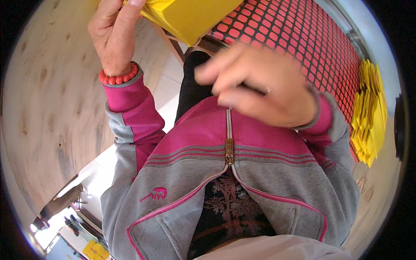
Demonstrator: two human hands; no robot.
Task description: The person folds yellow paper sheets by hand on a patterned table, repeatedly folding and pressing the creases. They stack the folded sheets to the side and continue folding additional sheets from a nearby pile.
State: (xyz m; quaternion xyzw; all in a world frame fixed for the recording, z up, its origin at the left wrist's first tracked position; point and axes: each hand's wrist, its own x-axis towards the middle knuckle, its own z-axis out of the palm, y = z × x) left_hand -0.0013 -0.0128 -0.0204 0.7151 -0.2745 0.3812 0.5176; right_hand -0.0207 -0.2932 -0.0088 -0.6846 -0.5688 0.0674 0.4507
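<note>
At the top edge, my left hand [113, 37] pinches the left side of a yellow folded paper piece [190, 17]. Its thumb tip shows against the paper, and the other fingertips run out of the picture. The paper looks layered, with a corner hanging over the table's near edge, and its far part is cut off. My right hand [264, 86] hovers in front of my jacket, apart from the paper. Motion smears its half-curled fingers, and I cannot make out anything in them.
A table with a red and black patterned cover [299, 39] stretches to the right. A stack of yellow folded papers [368, 117] lies at its far right end. Wooden boards [56, 86] stand at left. More yellow pieces [95, 250] show at the lower left.
</note>
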